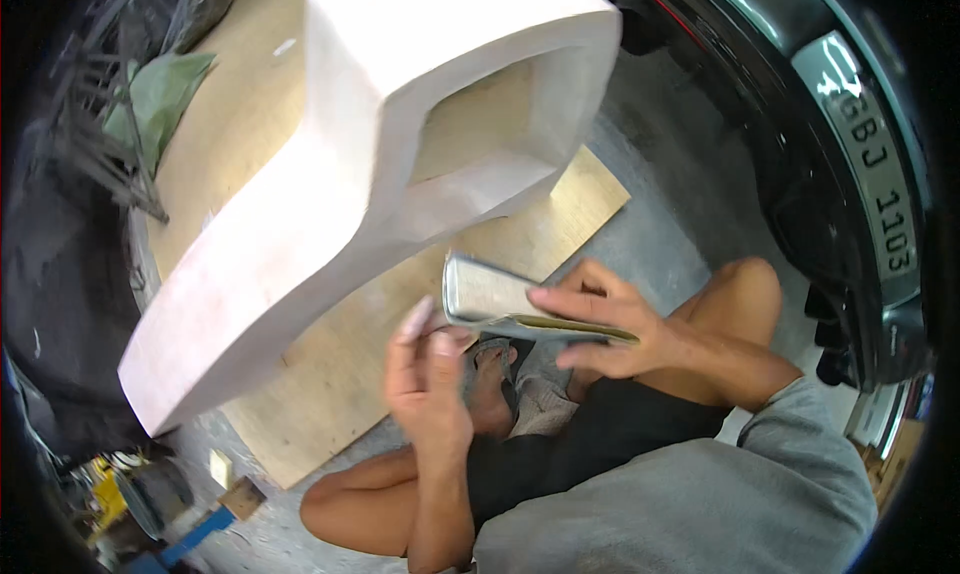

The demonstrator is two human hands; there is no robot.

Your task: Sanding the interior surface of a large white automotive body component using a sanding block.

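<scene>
One pale block (488, 292) lies pinched between right fingers (572, 302), beside loosely parted left fingers (403, 352).

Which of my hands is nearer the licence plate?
Your right. The right hand grips the block, left of the plate and lower in view; the left hand is farther left, by the block's left end.

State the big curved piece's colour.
The big curved piece is pinkish white; see the head view.
</scene>
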